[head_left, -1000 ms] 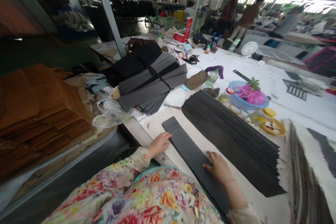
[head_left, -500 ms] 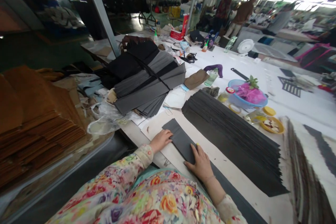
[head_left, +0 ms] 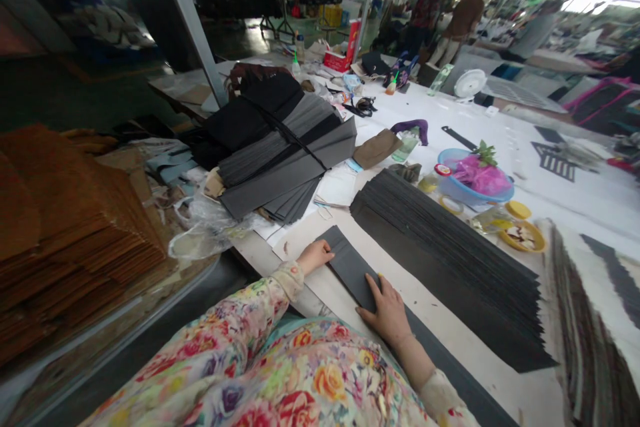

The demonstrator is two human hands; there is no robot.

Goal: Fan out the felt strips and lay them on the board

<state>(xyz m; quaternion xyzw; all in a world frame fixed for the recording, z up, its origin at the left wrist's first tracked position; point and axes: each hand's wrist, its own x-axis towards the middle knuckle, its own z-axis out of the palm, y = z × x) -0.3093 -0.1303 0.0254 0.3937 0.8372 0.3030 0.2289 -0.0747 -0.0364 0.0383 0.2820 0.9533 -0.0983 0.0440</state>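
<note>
A long dark grey strip of material point(head_left: 345, 259) lies in front of me on pale board point(head_left: 300, 232), running from upper left to lower right. My left hand point(head_left: 315, 256) is at the strip's left edge near its far end, with its fingertips pressed together on that edge. Lower down, my right hand point(head_left: 389, 312) rests on top of the strip, palm down, thumb apart from the fingers. Part of the strip is hidden beneath that hand and forearm. Just right of it sits a long fanned stack of similar dark strips point(head_left: 440, 260).
Tied bundles of grey and black strips point(head_left: 290, 160) lie at the back left. Brown pieces point(head_left: 75, 227) are piled at the far left. A blue basin point(head_left: 450, 190) and a yellow dish point(head_left: 537, 243) stand behind the stack. Layered cloth point(head_left: 585, 320) lies at right.
The fingers of my left hand have drawn closer together at the strip's edge. My right hand stays almost in place on the strip. The view has shifted slightly.
</note>
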